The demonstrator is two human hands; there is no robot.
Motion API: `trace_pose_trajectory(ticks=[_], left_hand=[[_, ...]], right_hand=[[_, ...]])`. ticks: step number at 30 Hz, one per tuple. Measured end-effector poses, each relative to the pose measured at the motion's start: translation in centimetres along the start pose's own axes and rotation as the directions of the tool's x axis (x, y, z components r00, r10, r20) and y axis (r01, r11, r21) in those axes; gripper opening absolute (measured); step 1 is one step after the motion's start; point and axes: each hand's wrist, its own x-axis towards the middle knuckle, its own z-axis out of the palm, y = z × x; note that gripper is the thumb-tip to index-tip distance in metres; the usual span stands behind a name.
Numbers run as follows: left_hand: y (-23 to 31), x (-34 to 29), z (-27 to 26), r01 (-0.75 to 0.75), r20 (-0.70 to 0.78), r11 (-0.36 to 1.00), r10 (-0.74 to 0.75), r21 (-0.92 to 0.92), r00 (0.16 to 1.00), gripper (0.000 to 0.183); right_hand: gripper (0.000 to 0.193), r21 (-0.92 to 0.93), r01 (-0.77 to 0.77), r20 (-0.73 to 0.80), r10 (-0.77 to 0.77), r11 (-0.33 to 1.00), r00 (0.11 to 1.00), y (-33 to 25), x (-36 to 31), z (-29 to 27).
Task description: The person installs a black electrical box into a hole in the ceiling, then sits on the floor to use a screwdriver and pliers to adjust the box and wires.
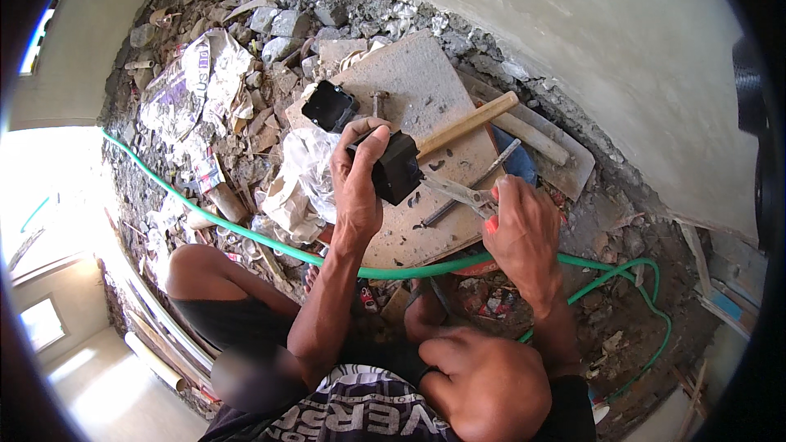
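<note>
My left hand point(358, 176) is wrapped round a black plastic electrical box point(399, 168), thumb across its top edge. My right hand point(524, 233) grips a pair of pliers point(450, 190) with red-orange handles. Their jaws reach the lower right side of the box; whether they bite on it I cannot tell. Beneath both hands lies a dusty tan board point(409, 74), scattered with small black chips. Another black box point(330, 106), open side up, sits at its left edge. A wooden handle point(471, 123) lies behind the held box, its near end hidden. Beside it is a dark metal rod point(472, 184).
A green hose point(246, 233) runs across in front of my legs and loops at the right. Stones and rubble point(286, 29) spread along the plastered wall point(606, 41). Crumpled white plastic point(307, 164) lies left of the board, a torn sack point(201, 74) farther left.
</note>
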Motion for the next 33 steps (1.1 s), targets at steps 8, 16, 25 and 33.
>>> trace_pose_trajectory(ticks=[8, 16, 25, 33], left_hand=[[0.3, 0.2, 0.1, -0.067, -0.02, 0.987, 0.07, 0.147, 0.997, 0.025], [0.5, 0.4, 0.0, -0.09, -0.014, 0.953, 0.098, 0.291, 0.995, 0.029], [0.7, 0.4, 0.2, -0.105, -0.005, 0.921, 0.116, 0.374, 0.993, 0.032], [0.6, 0.3, 0.5, -0.106, -0.027, 0.87, 0.135, 0.481, 0.99, 0.036]], right_hand=[[0.019, -0.101, 0.107, 0.054, -0.102, 0.989, 0.993, 0.3, 1.2, -0.3], [0.022, -0.124, 0.174, 0.037, -0.171, 0.977, 0.985, 0.9, 1.6, -0.1], [0.026, -0.102, 0.192, 0.123, -0.179, 0.976, 0.976, 1.2, 2.2, -0.9], [0.021, -0.085, 0.206, 0.182, -0.188, 0.975, 0.965, 2.0, 2.4, -0.2]])
